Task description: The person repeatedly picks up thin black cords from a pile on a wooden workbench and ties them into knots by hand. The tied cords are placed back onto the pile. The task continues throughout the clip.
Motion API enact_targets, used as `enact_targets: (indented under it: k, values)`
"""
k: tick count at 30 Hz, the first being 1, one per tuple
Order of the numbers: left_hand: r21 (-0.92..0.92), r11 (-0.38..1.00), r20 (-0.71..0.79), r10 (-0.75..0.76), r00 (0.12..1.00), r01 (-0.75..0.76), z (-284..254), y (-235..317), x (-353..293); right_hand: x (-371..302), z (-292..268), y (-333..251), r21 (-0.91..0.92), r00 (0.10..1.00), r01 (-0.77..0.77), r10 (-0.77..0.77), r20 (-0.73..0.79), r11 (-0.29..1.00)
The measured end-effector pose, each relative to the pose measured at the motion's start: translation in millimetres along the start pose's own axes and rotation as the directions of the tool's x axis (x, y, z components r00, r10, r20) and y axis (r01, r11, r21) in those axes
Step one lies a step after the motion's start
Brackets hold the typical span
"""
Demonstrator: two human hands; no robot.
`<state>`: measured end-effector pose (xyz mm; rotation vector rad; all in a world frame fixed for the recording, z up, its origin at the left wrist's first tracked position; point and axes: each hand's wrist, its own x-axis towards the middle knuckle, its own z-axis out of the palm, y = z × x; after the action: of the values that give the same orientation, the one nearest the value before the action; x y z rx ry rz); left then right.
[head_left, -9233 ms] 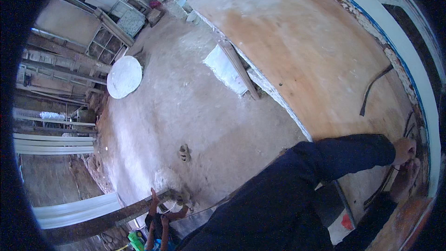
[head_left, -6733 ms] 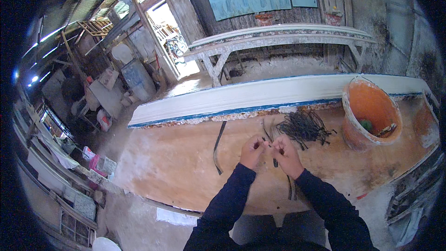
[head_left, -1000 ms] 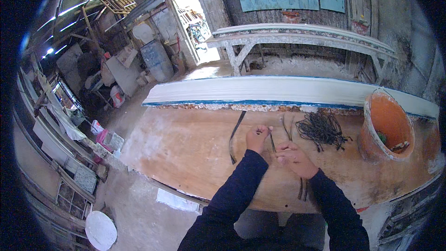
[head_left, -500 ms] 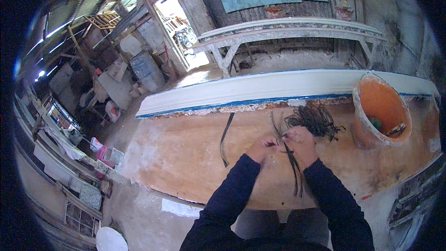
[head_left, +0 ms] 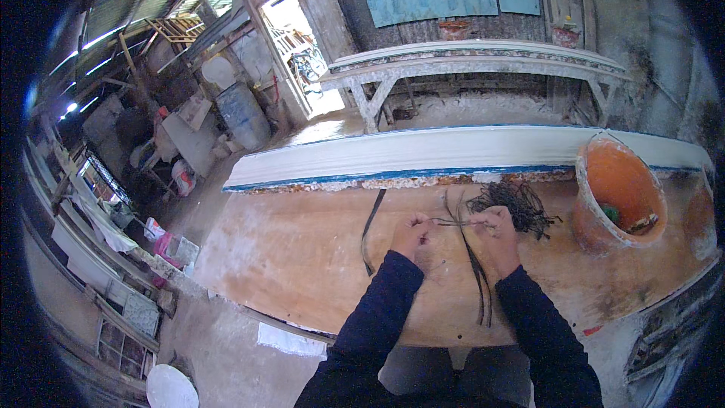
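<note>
My left hand (head_left: 410,234) and my right hand (head_left: 497,228) are a short way apart over the wooden board, fingers pinched. Stretched level between them is a short dark strip (head_left: 451,222), one end in each hand. It crosses a few long, thin dark strips (head_left: 476,272) that lie lengthwise on the board, their lower ends toward me. Whether the short strip is looped around them is too small to tell. Just beyond my right hand lies a tangled pile of dark strips (head_left: 515,208). A single dark strip (head_left: 368,234) rests left of my left hand.
An orange bucket (head_left: 585,215) with something green inside stands at the right of the wooden board (head_left: 294,249). Along the board's far side runs a long white moulding (head_left: 340,159) with blue edges. A whitish bench (head_left: 483,64) stands behind. A white round lid (head_left: 172,387) is low at left.
My hands have drawn apart, the left one moving left, and the short strip is now pulled straight between them. The view has shifted slightly.
</note>
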<state>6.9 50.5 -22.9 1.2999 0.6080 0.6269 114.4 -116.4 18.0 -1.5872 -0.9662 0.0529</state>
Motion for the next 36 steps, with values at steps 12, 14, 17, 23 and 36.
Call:
enact_targets:
  k: [12, 14, 17, 23, 36]
  values:
    - [0.078, 0.977, -0.108, 0.204, 0.973, -0.196, 3, -6, 1, -21, 23, -5, 0.152, 0.765, 0.419, -0.438, 0.471, 0.895]
    - [0.133, 0.969, -0.068, 0.216, 0.974, -0.206, 8, -6, -3, -17, 15, -10, 0.127, 0.773, 0.326, -0.341, 0.534, 0.937]
    - [0.086, 0.976, 0.084, 0.192, 0.978, -0.199, 13, -10, -5, -13, 9, -15, 0.150, 0.861, 0.087, -0.150, 0.486, 0.985]
    - [0.098, 0.971, 0.669, 0.098, 0.737, -0.218, 19, -10, -16, 4, -1, -1, -0.112, 0.979, 0.202, -0.205, -0.015, 0.973]
    - [0.079, 0.977, 0.081, 0.193, 0.978, -0.200, 8, 1, -7, 5, 0, 9, -0.224, 0.982, 0.142, -0.166, -0.093, 0.964]
